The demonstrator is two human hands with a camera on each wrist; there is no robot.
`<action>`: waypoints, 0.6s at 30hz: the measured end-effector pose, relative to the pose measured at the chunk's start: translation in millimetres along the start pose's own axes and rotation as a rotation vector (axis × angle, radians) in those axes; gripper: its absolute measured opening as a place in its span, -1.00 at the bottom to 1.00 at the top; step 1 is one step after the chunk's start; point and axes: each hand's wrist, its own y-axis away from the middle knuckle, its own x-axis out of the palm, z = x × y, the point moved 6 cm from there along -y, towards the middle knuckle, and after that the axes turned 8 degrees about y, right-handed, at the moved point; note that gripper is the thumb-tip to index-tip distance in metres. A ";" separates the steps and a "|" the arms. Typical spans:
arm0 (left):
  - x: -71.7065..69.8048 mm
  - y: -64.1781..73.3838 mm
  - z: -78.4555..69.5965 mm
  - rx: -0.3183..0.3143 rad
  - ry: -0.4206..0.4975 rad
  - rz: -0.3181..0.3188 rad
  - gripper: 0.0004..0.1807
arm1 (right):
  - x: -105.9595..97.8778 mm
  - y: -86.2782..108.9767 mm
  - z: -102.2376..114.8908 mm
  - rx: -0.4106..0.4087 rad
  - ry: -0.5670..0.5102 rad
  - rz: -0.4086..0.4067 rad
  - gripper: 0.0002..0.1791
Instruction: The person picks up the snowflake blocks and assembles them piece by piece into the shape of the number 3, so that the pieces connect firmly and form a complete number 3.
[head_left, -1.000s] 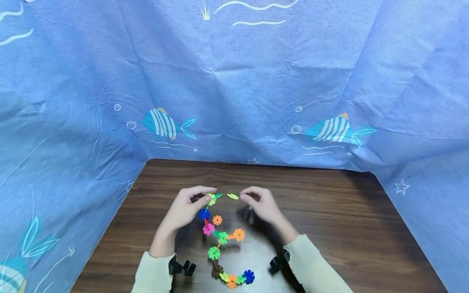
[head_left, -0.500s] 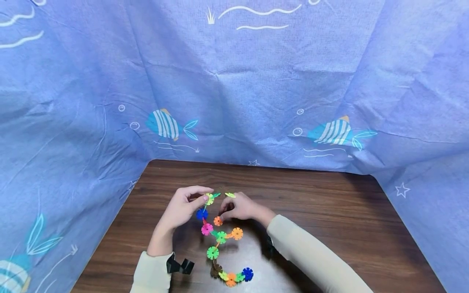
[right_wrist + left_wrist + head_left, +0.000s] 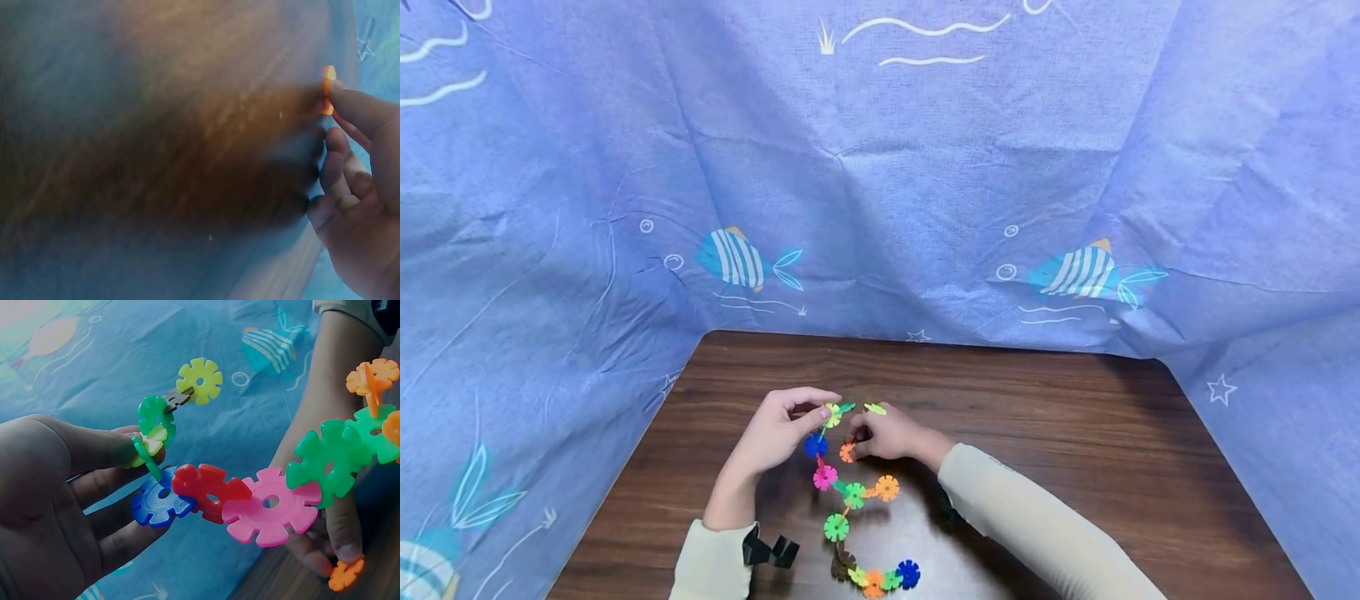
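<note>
My left hand (image 3: 778, 429) pinches a light-yellow notched disc (image 3: 832, 414), part of a chain of flower-shaped interlocking plastic discs. In the left wrist view the chain runs through a blue disc (image 3: 150, 509), a red disc (image 3: 194, 481) and a pink disc (image 3: 250, 519) to green ones. Its other end carries a yellow disc (image 3: 206, 367) on a brown disc (image 3: 175, 401). My right hand (image 3: 891, 432) pinches a separate orange disc (image 3: 328, 94) between thumb and finger, beneath that yellow end. Whether this orange disc touches the table cannot be told.
Lower down, the chain continues past an orange side disc (image 3: 887, 488) to brown discs (image 3: 843, 566) and a dark blue end disc (image 3: 908, 574). Under it lies the brown wooden table (image 3: 1075, 467). A blue fish-print cloth (image 3: 910, 208) encloses the back and sides.
My right hand has come left and toward me from beside the yellow end disc and has taken hold of the loose orange disc. My left hand keeps its hold on the chain.
</note>
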 end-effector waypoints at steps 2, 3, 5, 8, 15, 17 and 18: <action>1.3 -0.2 0.4 -0.003 -0.002 0.005 -0.73 | -1.1 0.3 -2.3 -0.002 0.008 -0.005 -0.90; 1.9 -0.5 0.4 -0.003 -0.005 0.007 -0.73 | -1.1 0.0 -4.4 0.002 0.003 -0.001 -0.89; 2.5 -0.9 0.7 0.005 -0.014 0.014 -0.72 | -2.1 -0.1 -7.1 0.006 -0.013 0.004 -0.87; 3.2 -1.4 0.4 0.017 -0.030 0.027 -0.71 | -6.6 1.3 -9.1 0.009 -0.060 -0.011 -0.87; 4.6 -2.3 0.0 0.046 -0.042 0.031 -0.69 | -17.4 14.4 -14.3 0.006 -0.294 -0.118 -0.87; 4.7 -2.8 -0.5 0.044 -0.048 0.029 -0.68 | -22.0 21.3 -17.2 0.023 -0.378 -0.161 -0.89; 4.8 -3.1 -0.6 0.045 -0.049 0.029 -0.67 | -25.7 25.4 -18.4 0.032 -0.418 -0.193 -0.88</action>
